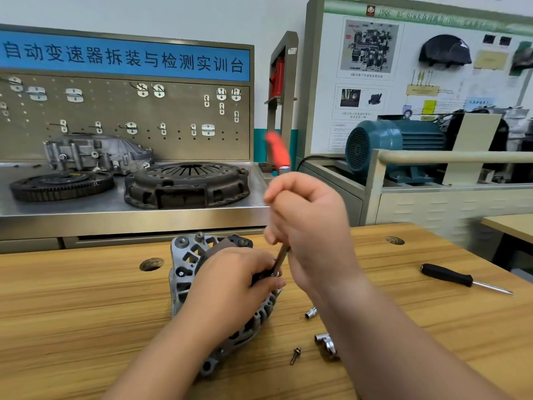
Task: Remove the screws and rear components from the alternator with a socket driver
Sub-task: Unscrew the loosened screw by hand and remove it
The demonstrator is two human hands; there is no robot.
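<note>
A grey cast alternator (184,272) lies rear side up on the wooden bench (86,313). My left hand (230,281) rests over its rear and grips it near the black rear part. My right hand (305,223) grips the steel shaft of a socket driver (282,256) whose red handle (277,151) sticks up, blurred. The driver tip meets the alternator rear just beside my left fingers. A loose screw (295,355) lies on the bench to the right of the alternator.
Two loose sockets (311,313) (327,343) lie right of the alternator. A black-handled screwdriver (461,278) lies at far right. Behind the bench stand a steel worktop with a clutch pressure plate (187,184), a flywheel (62,184), a gearbox housing (95,153), and a teal motor (395,145).
</note>
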